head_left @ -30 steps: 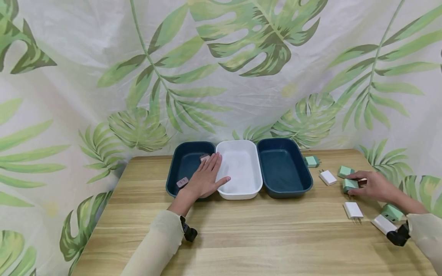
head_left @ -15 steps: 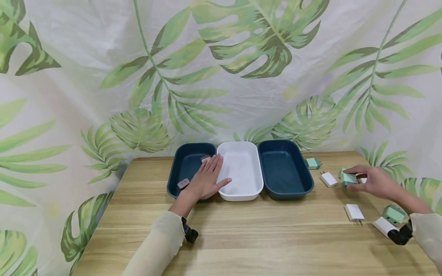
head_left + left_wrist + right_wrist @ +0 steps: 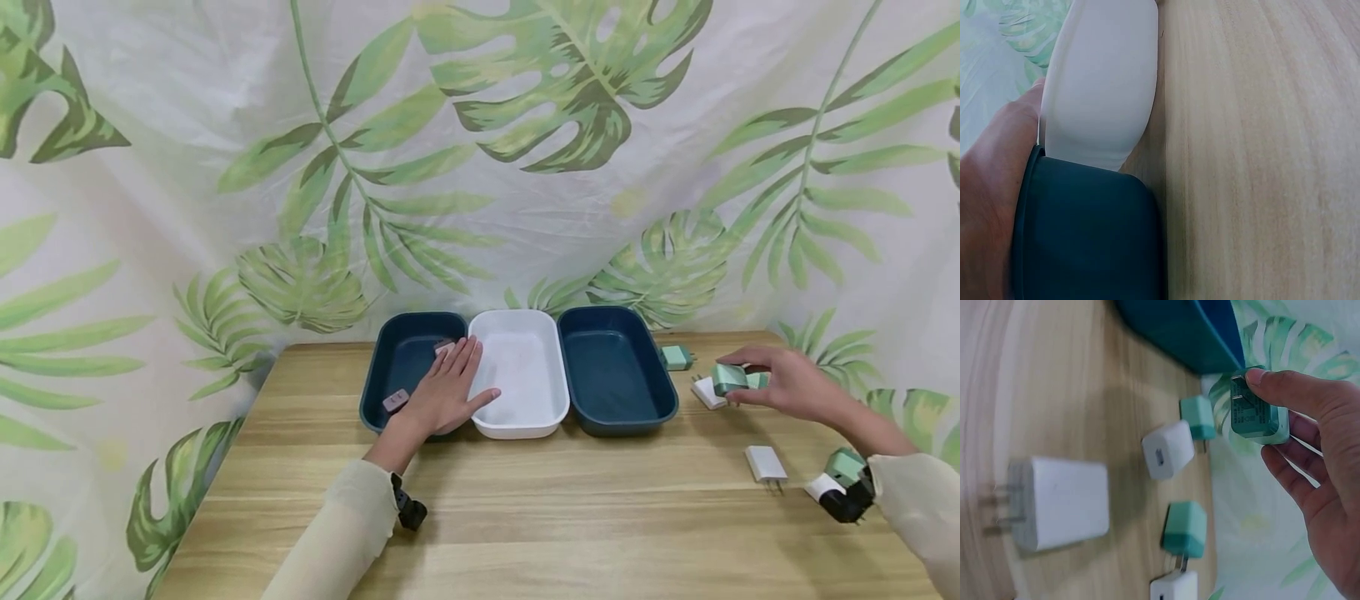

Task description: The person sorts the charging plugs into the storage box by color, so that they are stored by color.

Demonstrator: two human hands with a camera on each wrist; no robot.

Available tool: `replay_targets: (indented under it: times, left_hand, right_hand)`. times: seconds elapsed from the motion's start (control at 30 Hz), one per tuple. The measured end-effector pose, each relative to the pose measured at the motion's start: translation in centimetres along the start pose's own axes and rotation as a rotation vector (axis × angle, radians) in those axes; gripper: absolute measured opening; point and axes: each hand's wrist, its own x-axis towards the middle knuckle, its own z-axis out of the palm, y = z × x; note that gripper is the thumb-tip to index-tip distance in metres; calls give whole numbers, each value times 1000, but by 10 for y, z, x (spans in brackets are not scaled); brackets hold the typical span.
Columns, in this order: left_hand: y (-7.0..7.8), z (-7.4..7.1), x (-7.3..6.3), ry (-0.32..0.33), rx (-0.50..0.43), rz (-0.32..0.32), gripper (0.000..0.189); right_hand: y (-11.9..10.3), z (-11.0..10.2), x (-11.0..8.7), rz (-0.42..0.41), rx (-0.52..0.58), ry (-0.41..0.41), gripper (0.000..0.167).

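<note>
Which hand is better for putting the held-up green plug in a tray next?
The right hand, I'd say: it pinches that green plug, with the right blue tray close by. The left hand lies where the left blue tray and the white tray meet, far from that plug.

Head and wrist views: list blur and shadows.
Head: a soft shadow on the table beside the right sleeve; left wrist: a dark shadow line where the left blue tray meets the table; right wrist: dim, lower edge of the right blue tray blurred, fine print on the held green charger too soft to read.
</note>
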Motion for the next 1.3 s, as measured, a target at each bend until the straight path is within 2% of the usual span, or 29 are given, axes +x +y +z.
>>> replay_targets:
  times: [0.23, 0.33, 0.53, 0.77, 0.83, 1.07, 1.3]
  left_hand:
    - [0, -2, -1, -11, -5, -1, 96]
    - [0, -2, -1, -10, -4, 2, 96]
    - [0, -1, -3, 10, -12, -3, 95]
    - [0, 0, -2, 1, -14, 2, 96]
    - [-1, 1, -1, 4, -10, 2, 96]
    - [0, -1, 0, 1, -3, 6, 96]
    - [0, -1, -1, 12, -12, 14, 95]
  right_hand:
    - [-19, 4, 21, -89, -13, 45, 47]
    - [-28, 6, 29, -85, 11, 28, 49]
    - [-43, 14, 46, -88, 140, -20, 50]
    - [-57, 23, 62, -135, 108, 12, 47]
    - [-61, 24, 66, -133, 122, 3, 46]
    - [-75, 32, 84, -217, 153, 13, 47]
    - [-88, 42, 100, -201, 200, -32, 51]
